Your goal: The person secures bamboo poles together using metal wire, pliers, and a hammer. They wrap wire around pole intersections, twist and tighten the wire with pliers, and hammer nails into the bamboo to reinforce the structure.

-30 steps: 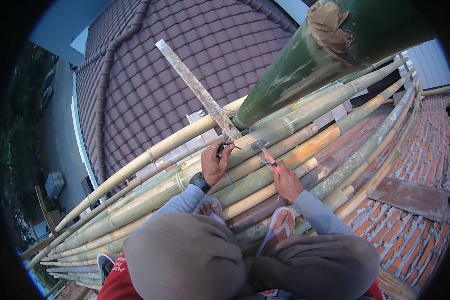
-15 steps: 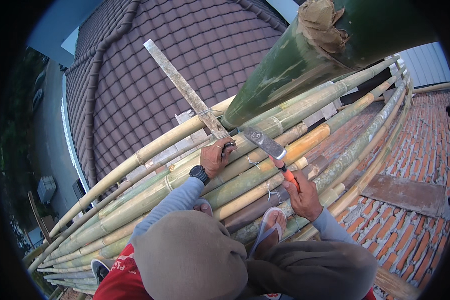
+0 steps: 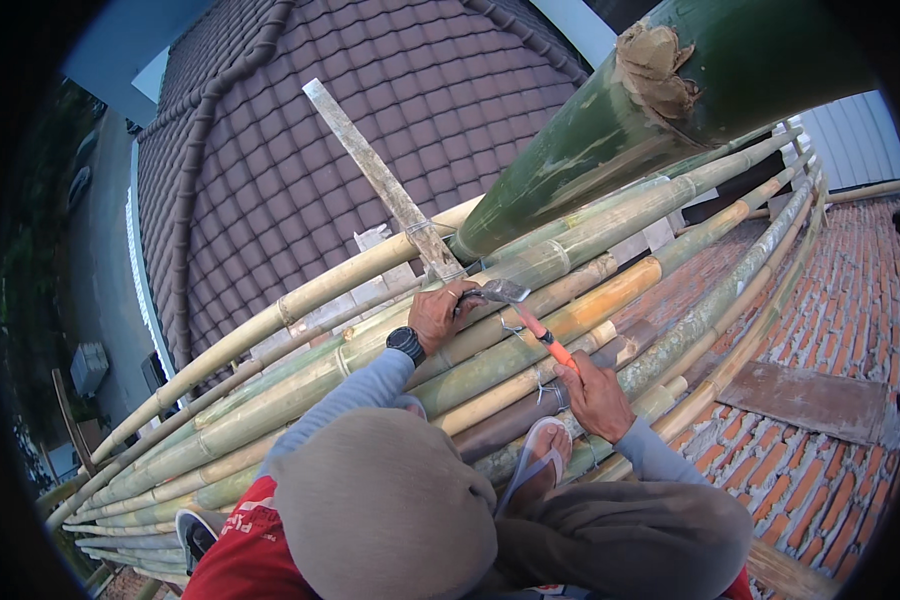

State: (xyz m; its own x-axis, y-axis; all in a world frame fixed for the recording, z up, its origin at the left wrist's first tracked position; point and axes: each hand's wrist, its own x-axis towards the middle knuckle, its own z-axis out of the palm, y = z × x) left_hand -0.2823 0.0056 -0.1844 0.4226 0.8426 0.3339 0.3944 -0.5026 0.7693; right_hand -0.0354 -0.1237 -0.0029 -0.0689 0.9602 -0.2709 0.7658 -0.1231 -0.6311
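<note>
My right hand [image 3: 598, 402] is wrapped round the orange grip of a hammer [image 3: 538, 333]. The hammer's grey metal head [image 3: 507, 290] is down beside the fingers of my left hand [image 3: 440, 318]. Those fingers are pinched together near the lower end of a weathered wooden batten [image 3: 380, 185]. A small dark piece shows at the fingertips, too little of it to name. Under my left hand lies a thick pale-green bamboo pole [image 3: 300, 388]. The batten crosses the bamboo poles at a slant, and a wire tie circles it near a yellowish pole [image 3: 365, 262].
A thick green bamboo post [image 3: 570, 160] rises slanting close by. My sandalled foot [image 3: 545, 455] stands on the bundled poles. Beyond them is a brown tiled roof [image 3: 360, 90]; on the right, a brick wall [image 3: 810, 490] with a flat brown board [image 3: 805, 400]. A road [image 3: 100, 240] lies far below left.
The hammer head has come down and left, from above the poles to beside my left fingertips. My left hand has stayed pinched near the batten's end. The view has shifted slightly.
</note>
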